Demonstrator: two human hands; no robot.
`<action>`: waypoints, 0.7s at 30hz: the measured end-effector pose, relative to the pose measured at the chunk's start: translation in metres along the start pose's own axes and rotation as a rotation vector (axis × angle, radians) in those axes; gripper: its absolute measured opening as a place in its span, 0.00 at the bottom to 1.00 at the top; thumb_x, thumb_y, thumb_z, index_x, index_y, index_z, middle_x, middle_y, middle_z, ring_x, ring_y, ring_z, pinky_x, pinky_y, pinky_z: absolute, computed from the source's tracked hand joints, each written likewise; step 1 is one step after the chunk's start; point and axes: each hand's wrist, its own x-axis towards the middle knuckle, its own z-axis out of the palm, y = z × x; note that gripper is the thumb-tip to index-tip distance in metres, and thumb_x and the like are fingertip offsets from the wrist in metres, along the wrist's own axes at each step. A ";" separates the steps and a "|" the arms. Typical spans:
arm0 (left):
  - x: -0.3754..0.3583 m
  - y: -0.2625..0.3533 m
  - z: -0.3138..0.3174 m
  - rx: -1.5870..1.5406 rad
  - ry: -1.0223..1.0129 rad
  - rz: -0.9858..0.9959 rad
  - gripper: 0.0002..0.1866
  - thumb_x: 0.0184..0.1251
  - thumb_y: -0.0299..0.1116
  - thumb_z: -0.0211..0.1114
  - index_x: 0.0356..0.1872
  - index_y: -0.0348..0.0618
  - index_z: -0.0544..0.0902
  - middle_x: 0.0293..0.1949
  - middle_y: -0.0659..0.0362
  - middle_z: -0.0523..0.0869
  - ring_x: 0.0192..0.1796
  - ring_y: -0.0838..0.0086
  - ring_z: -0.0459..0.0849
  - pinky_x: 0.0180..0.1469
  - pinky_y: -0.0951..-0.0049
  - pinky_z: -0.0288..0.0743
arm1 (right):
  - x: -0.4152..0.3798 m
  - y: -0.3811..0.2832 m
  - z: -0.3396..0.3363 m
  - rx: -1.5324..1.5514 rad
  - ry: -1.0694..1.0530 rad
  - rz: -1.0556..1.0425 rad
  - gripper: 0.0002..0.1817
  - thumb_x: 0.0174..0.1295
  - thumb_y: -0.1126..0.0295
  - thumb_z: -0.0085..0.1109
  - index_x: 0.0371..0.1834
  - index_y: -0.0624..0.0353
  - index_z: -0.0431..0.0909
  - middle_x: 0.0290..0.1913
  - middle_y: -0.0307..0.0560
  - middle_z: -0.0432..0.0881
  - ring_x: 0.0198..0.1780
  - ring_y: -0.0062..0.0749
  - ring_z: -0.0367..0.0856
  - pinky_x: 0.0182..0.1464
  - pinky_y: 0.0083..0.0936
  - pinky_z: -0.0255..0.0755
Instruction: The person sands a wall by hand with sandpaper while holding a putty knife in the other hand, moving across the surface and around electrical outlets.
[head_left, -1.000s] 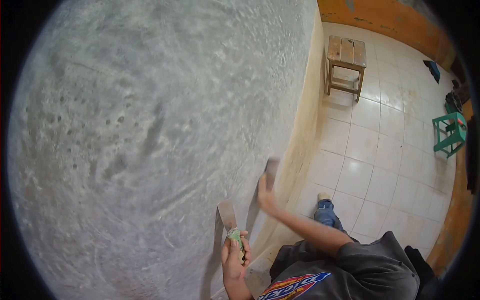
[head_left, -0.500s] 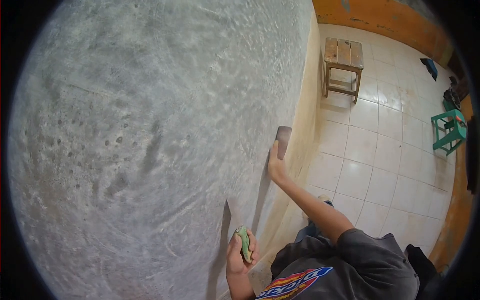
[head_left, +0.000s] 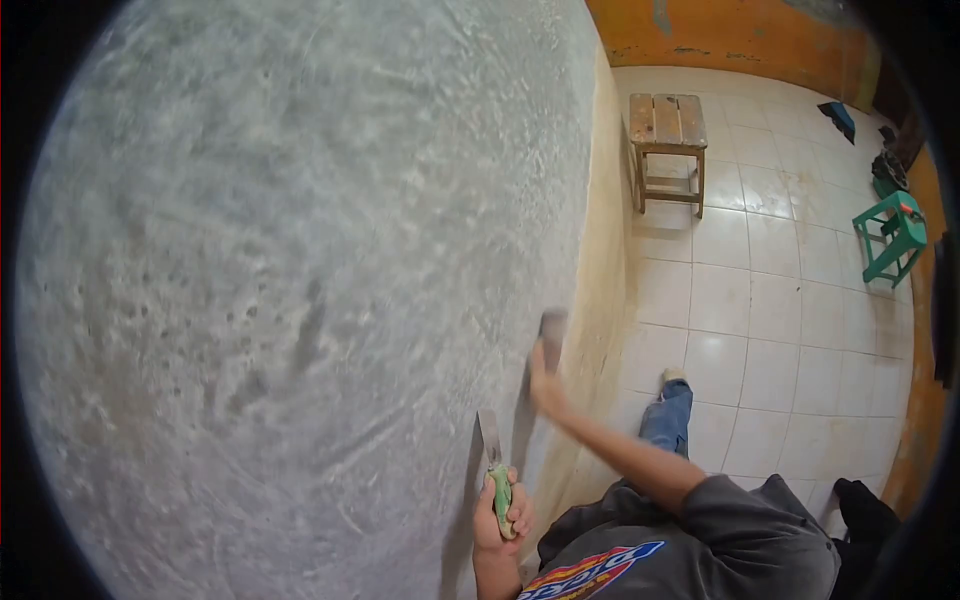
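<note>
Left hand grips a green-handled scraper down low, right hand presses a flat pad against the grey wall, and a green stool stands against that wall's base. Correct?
Not quite. In the head view the left hand grips the green-handled scraper and the right hand presses the flat pad on the grey wall, but the stool by its base is the wooden stool; the green stool stands across the floor.

the right hand (head_left: 543, 385) has slid its sanding block (head_left: 551, 328) back down the grey wall (head_left: 300, 250) from where it reached half a second ago. the left hand (head_left: 498, 515) has turned the scraper (head_left: 493, 455), so its blade shows again, narrower than a second ago. the view has shifted, and the wooden stool (head_left: 667, 140) sits further left.
</note>
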 end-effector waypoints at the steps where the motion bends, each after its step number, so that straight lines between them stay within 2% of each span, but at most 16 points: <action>1: 0.003 -0.001 0.000 -0.055 -0.029 -0.033 0.19 0.75 0.49 0.45 0.44 0.42 0.70 0.15 0.63 0.67 0.12 0.76 0.66 0.13 0.76 0.61 | -0.043 0.000 0.007 -0.051 0.015 -0.156 0.38 0.73 0.48 0.29 0.72 0.72 0.47 0.75 0.65 0.47 0.78 0.48 0.40 0.76 0.32 0.35; 2: 0.008 0.001 0.004 -0.049 -0.034 -0.037 0.19 0.75 0.49 0.45 0.44 0.42 0.70 0.15 0.63 0.67 0.12 0.76 0.66 0.13 0.76 0.61 | -0.058 -0.003 0.011 -0.101 0.031 -0.314 0.35 0.75 0.53 0.31 0.72 0.73 0.47 0.75 0.66 0.46 0.78 0.49 0.39 0.76 0.33 0.35; 3: 0.014 0.004 0.009 -0.043 -0.036 -0.054 0.19 0.75 0.49 0.46 0.44 0.42 0.70 0.15 0.63 0.67 0.12 0.77 0.65 0.13 0.77 0.60 | -0.048 -0.004 0.009 -0.098 0.037 -0.317 0.35 0.75 0.53 0.31 0.72 0.73 0.47 0.75 0.66 0.46 0.78 0.49 0.39 0.76 0.33 0.35; 5: 0.025 0.006 0.020 -0.043 -0.038 -0.072 0.19 0.75 0.49 0.46 0.43 0.41 0.70 0.16 0.63 0.67 0.12 0.78 0.64 0.13 0.77 0.60 | -0.019 -0.007 -0.001 -0.025 -0.028 -0.185 0.34 0.75 0.53 0.32 0.72 0.73 0.46 0.76 0.65 0.44 0.78 0.50 0.37 0.76 0.33 0.32; 6: 0.032 0.008 0.026 -0.055 -0.027 -0.072 0.19 0.75 0.49 0.46 0.43 0.41 0.70 0.17 0.63 0.68 0.12 0.79 0.65 0.13 0.78 0.59 | 0.018 -0.002 -0.004 -0.036 0.037 -0.064 0.35 0.74 0.51 0.32 0.71 0.72 0.50 0.74 0.66 0.49 0.77 0.51 0.42 0.76 0.33 0.37; 8: 0.049 0.003 0.037 -0.085 -0.010 -0.066 0.19 0.75 0.48 0.46 0.43 0.41 0.70 0.17 0.63 0.68 0.12 0.79 0.65 0.13 0.78 0.59 | 0.091 -0.041 -0.036 0.034 0.008 -0.001 0.35 0.74 0.49 0.31 0.70 0.72 0.53 0.72 0.67 0.54 0.75 0.52 0.48 0.74 0.33 0.43; 11: 0.072 0.002 0.053 -0.248 -0.064 -0.108 0.17 0.74 0.47 0.48 0.42 0.41 0.69 0.18 0.64 0.68 0.12 0.80 0.65 0.13 0.79 0.60 | 0.115 -0.037 -0.042 -0.014 -0.004 0.113 0.36 0.74 0.48 0.30 0.69 0.71 0.56 0.71 0.68 0.57 0.74 0.53 0.53 0.73 0.33 0.47; 14: 0.100 -0.005 0.077 -0.459 -0.078 -0.143 0.16 0.74 0.45 0.50 0.43 0.40 0.69 0.20 0.65 0.70 0.13 0.81 0.67 0.14 0.80 0.62 | 0.048 -0.039 -0.035 -0.213 0.076 -0.275 0.35 0.74 0.49 0.29 0.72 0.69 0.49 0.73 0.67 0.53 0.76 0.51 0.47 0.74 0.32 0.43; 17: 0.128 -0.006 0.098 -0.623 -0.137 -0.176 0.15 0.75 0.44 0.49 0.44 0.39 0.68 0.21 0.65 0.71 0.14 0.83 0.69 0.15 0.82 0.64 | 0.088 -0.053 -0.054 -0.149 -0.013 -0.282 0.35 0.74 0.50 0.29 0.74 0.68 0.45 0.74 0.66 0.50 0.77 0.52 0.45 0.75 0.32 0.43; 18: 0.138 -0.007 0.105 -0.626 -0.133 -0.176 0.15 0.75 0.44 0.49 0.44 0.39 0.68 0.21 0.65 0.71 0.14 0.83 0.69 0.15 0.82 0.64 | 0.125 -0.065 -0.063 -0.101 -0.016 -0.070 0.34 0.74 0.50 0.30 0.72 0.68 0.51 0.72 0.68 0.55 0.75 0.54 0.50 0.73 0.34 0.46; 20: 0.153 -0.009 0.117 -0.605 -0.165 -0.145 0.15 0.76 0.43 0.49 0.45 0.38 0.67 0.21 0.65 0.71 0.14 0.83 0.69 0.16 0.83 0.65 | 0.202 -0.097 -0.093 -0.025 -0.087 -0.057 0.34 0.74 0.49 0.31 0.69 0.69 0.57 0.69 0.69 0.61 0.72 0.57 0.55 0.72 0.36 0.50; 21: 0.159 -0.011 0.121 -0.608 -0.155 -0.141 0.15 0.76 0.43 0.49 0.45 0.38 0.67 0.21 0.65 0.71 0.14 0.83 0.69 0.16 0.83 0.65 | 0.205 -0.096 -0.095 -0.024 -0.093 -0.047 0.34 0.74 0.49 0.31 0.69 0.69 0.57 0.69 0.69 0.61 0.72 0.57 0.55 0.72 0.36 0.50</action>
